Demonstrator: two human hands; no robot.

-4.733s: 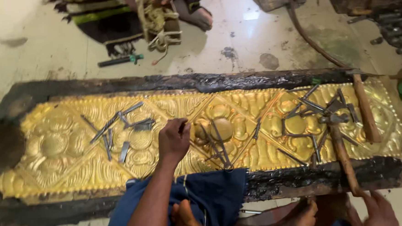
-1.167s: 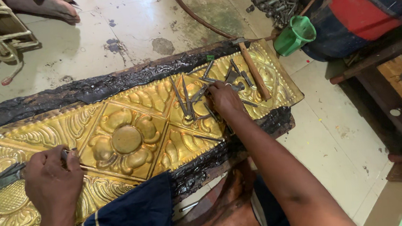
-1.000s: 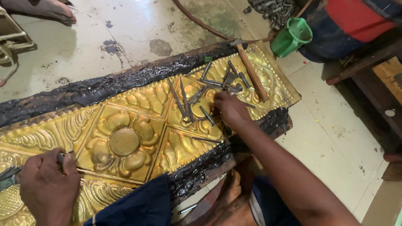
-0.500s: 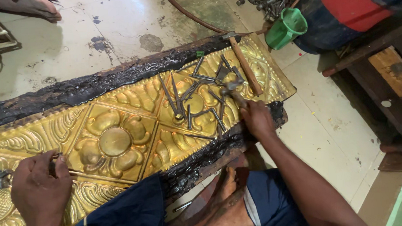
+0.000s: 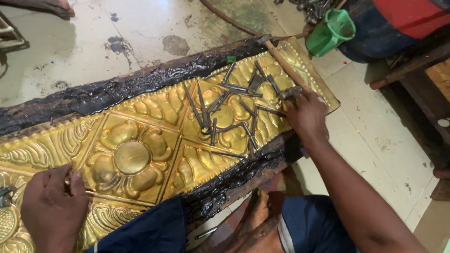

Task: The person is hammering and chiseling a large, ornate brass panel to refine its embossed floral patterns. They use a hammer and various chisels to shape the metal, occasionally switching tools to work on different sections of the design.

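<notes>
Nearest you, your left hand (image 5: 52, 205) is closed around a thin metal punch (image 5: 87, 191), its tip on the embossed brass sheet (image 5: 134, 152). Farther out, your right hand (image 5: 306, 114) curls over the hammer (image 5: 283, 67) by its head, beside scattered steel punches (image 5: 229, 111). The hammer looks head-heavy and rigid; grip the wooden handle lower.

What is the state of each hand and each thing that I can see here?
Left hand: closed on a thin metal tool, on the gold sheet.
Right hand: fingers on a hammer head.
Punches: lying loose, scattered.
Long hammer: lying flat.
Green cup: tipped sideways.
</notes>
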